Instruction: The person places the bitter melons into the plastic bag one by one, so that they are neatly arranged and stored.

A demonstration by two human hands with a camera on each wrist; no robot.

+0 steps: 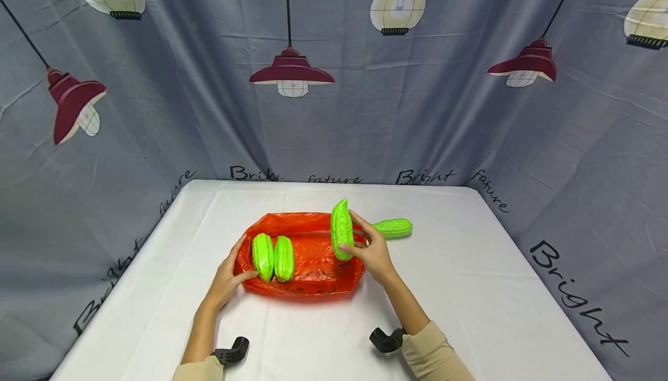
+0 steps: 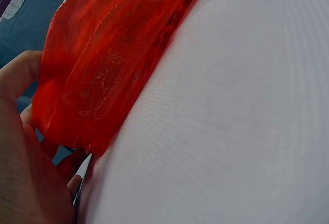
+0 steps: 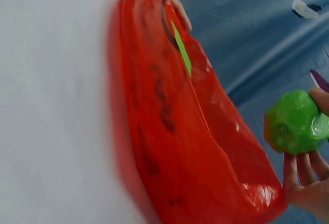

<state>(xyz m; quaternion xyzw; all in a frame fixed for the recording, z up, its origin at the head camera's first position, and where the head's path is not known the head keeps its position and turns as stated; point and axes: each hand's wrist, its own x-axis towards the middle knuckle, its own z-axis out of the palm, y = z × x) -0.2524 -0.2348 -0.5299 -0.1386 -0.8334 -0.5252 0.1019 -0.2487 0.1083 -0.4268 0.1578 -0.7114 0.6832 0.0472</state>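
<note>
A red plastic bag (image 1: 313,253) lies on the table with its mouth spread open. My left hand (image 1: 228,276) holds the bag's left end, thumb over the near rim; in the left wrist view, its fingers curl around the red plastic. My right hand (image 1: 373,253) grips a bright green bitter gourd (image 1: 341,230), raised upright over the right part of the bag. From the right wrist view, the gourd's rounded end (image 3: 293,124) shows between thumb and fingers. Inside the bag at the left, one bitter gourd (image 1: 263,257) lies beside another bitter gourd (image 1: 284,259).
Behind my right hand, one more bitter gourd (image 1: 394,228) lies on the white tablecloth (image 1: 469,288), partly hidden. A grey curtain (image 1: 334,131) printed with lamps and lettering surrounds the table at the back and sides.
</note>
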